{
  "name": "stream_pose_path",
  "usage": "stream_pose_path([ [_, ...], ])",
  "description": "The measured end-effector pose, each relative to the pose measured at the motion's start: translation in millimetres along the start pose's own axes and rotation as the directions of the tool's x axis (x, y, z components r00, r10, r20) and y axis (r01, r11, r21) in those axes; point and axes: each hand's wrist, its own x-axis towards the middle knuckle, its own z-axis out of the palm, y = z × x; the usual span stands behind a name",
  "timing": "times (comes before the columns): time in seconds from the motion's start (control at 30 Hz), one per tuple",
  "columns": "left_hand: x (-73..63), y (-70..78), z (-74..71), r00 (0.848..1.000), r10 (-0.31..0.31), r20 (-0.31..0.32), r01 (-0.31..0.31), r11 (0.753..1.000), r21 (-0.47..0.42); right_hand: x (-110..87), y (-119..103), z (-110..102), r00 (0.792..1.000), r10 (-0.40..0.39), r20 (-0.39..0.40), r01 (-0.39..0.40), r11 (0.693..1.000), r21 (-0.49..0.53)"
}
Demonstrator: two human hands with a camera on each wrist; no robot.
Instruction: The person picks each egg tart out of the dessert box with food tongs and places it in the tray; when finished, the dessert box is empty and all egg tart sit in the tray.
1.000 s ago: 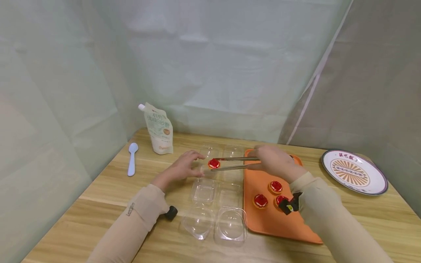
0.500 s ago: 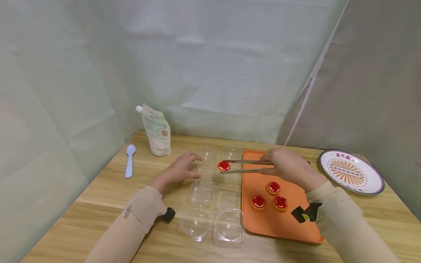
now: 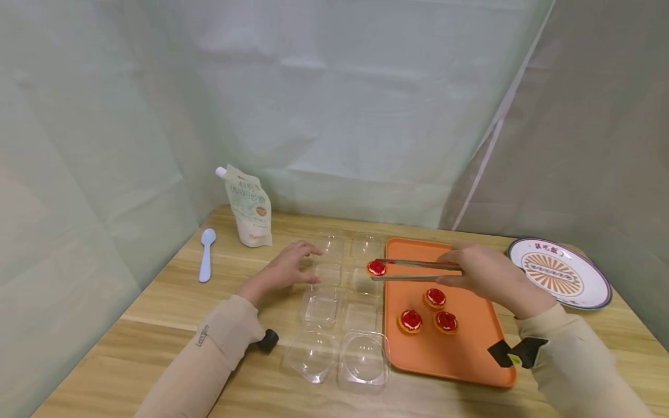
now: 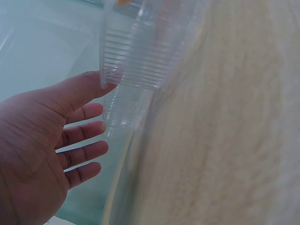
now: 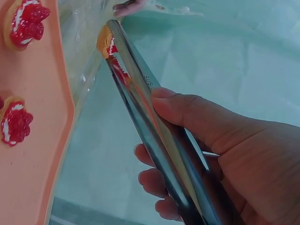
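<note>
My right hand [image 3: 486,276] grips metal tongs [image 5: 136,61], thumb on one arm and curled fingers on the other. A small tart [image 3: 376,267] with red topping and white cream is pinched at their tips, above the boundary of the clear containers and the orange tray. My left hand [image 3: 284,266] has loosely extended fingers beside the back clear plastic container [image 3: 329,273]; in the left wrist view its thumb meets the ribbed wall [image 4: 136,61]. Three similar tarts, including one near the front [image 3: 410,320], lie on the orange tray [image 3: 449,363].
Nearer me are more clear containers [image 3: 364,359] with raised lids. A white pouch [image 3: 251,212] stands at the back left, near a pale blue spoon [image 3: 207,255]. At the right sits a patterned plate [image 3: 596,284]. Pale cloth [image 3: 334,116] hangs behind the table.
My right hand has moved right with the tongs and the tart, from over the back container to the tray's left edge. My left hand stays nearly in place.
</note>
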Motion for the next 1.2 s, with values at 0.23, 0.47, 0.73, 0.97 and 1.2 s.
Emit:
stream_pose_path([
  [0.23,0.0,0.6,0.0,1.000,-0.002,-0.005,0.002,1.000,0.001,-12.5,8,-1,1.000,-0.005,-0.029,0.004,1.000,-0.021],
  [0.47,0.1,-1.4,0.3,1.000,0.002,-0.006,-0.002,1.000,-0.005,-22.2,14,-2,1.000,0.016,-0.018,-0.016,1.000,-0.017],
  [0.73,0.0,-1.9,0.6,1.000,-0.001,-0.002,0.001,1.000,-0.010,-31.7,20,2,0.997,0.069,0.029,-0.069,0.998,0.002],
  [0.97,0.6,-2.6,0.3,1.000,0.004,-0.005,-0.004,1.000,-0.001,-39.5,25,10,0.996,0.078,0.047,-0.079,0.997,0.015],
  [1.2,0.8,-1.7,0.6,1.000,0.005,-0.005,-0.005,1.000,-0.015,-43.9,27,17,0.996,0.075,0.046,-0.076,0.997,0.005],
])
